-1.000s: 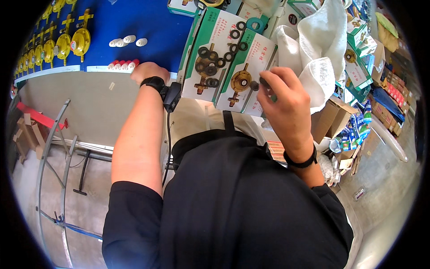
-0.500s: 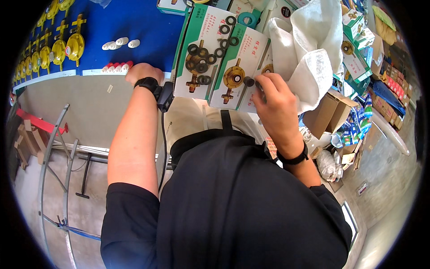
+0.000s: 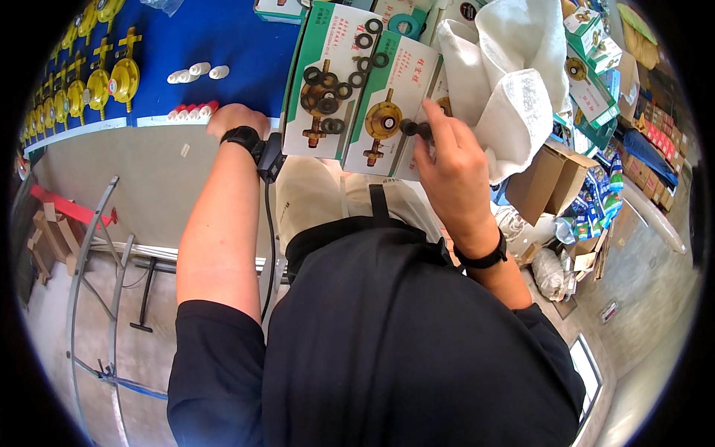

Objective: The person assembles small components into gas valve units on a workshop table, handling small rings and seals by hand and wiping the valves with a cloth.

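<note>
My right hand (image 3: 452,164) is over the green-and-white printed boxes, thumb and fingers closed round a small black rubber piece (image 3: 424,131). Just left of it, another black rubber piece (image 3: 407,127) touches or nearly touches the fingertips. Several black rubber rings (image 3: 328,106) lie scattered on the left box (image 3: 298,123); the middle box (image 3: 398,71) has a regulator picture on its face. At the blue table's front edge rests my left hand (image 3: 237,119), beside small red-and-white nozzle-like pieces (image 3: 195,112). Its fingers are hidden behind the back of the hand.
Yellow gas regulators (image 3: 124,78) stand in rows at the table's left. White plastic pieces (image 3: 199,69) lie behind the red ones. A white cloth (image 3: 514,112) drapes over the boxes at right, near an open cardboard box (image 3: 547,182). A metal frame (image 3: 82,276) stands at lower left.
My right hand's fingers have shifted around the black pieces, and a second one now shows at the fingertips. The left hand stays at the table edge. The view has shifted slightly.
</note>
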